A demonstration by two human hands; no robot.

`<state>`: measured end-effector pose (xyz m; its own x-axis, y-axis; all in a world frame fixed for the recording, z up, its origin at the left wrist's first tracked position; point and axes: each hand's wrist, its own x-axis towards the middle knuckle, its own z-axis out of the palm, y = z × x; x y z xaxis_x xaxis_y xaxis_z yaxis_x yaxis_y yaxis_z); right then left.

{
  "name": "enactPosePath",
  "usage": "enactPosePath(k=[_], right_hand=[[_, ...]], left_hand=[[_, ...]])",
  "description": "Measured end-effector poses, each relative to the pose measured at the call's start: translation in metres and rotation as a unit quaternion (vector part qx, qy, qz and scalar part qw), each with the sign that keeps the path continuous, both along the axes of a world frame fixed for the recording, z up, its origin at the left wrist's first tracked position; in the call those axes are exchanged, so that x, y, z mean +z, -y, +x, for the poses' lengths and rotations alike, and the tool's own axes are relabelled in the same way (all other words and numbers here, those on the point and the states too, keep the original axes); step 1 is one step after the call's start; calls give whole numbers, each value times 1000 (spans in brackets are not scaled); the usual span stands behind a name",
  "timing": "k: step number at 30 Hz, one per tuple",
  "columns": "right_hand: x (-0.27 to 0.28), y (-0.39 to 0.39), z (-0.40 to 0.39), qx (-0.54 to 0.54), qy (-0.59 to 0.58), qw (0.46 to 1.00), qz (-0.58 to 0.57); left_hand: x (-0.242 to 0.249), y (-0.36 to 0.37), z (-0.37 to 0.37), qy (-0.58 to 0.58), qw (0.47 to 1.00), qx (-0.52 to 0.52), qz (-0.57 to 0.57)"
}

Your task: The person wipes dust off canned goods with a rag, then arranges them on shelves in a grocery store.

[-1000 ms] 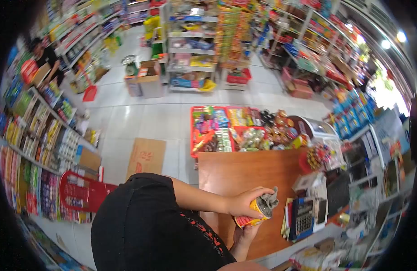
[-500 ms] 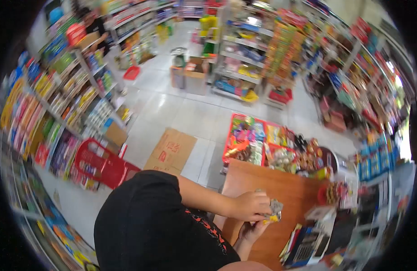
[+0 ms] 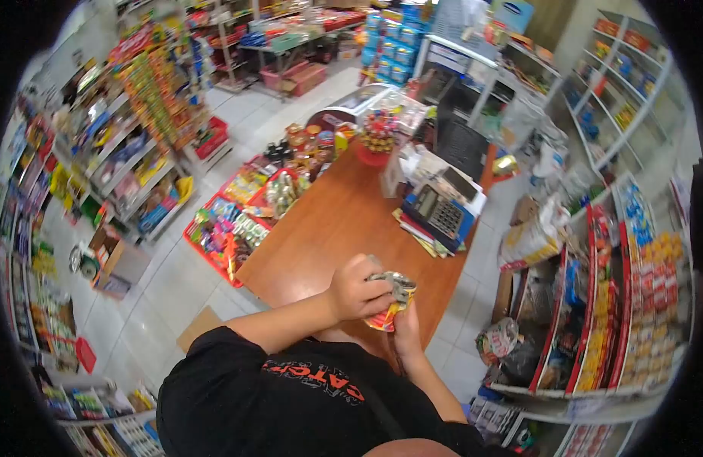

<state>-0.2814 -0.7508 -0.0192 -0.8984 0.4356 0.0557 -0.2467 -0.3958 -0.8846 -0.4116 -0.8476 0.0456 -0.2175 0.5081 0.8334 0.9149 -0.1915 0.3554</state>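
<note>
Over the wooden desk, I hold a small foil packet (image 3: 383,316) in front of my chest. Its front is red, orange and yellow, and crumpled silver foil shows at the top. My left hand (image 3: 357,291) is closed, its fingers curled over the packet's upper part from the left. My right hand (image 3: 407,333) grips the packet from below and the right, with its thumb side against the edge. Print on the packet is too small to read, and its contents are hidden. Beneath both hands lies the brown desk top (image 3: 313,236).
A calculator (image 3: 439,215) lies on papers across the desk, near a red tub of lollipops (image 3: 377,141). Red trays of snacks (image 3: 228,228) stand along the desk's left side. Stocked shelves (image 3: 595,305) rise at right, with a cardboard box (image 3: 121,263) on the tiled floor at left.
My view has swung to the right, bringing the calculator and right-hand shelves into fuller sight. Both hands still hold the packet, and more of its red and yellow front shows.
</note>
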Motion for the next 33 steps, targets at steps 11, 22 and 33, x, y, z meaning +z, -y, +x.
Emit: enactPosePath(k=[11, 22, 33], right_hand=[[21, -44, 116, -310, -84, 943, -88], [4, -121, 251, -326, -17, 921, 212], [14, -206, 442, -297, 203, 809, 465]], left_hand=[[-32, -68, 115, 56, 956, -280, -73], [-54, -187, 246, 779, 464, -353, -229], [-47, -271, 401, 758, 397, -331, -398]])
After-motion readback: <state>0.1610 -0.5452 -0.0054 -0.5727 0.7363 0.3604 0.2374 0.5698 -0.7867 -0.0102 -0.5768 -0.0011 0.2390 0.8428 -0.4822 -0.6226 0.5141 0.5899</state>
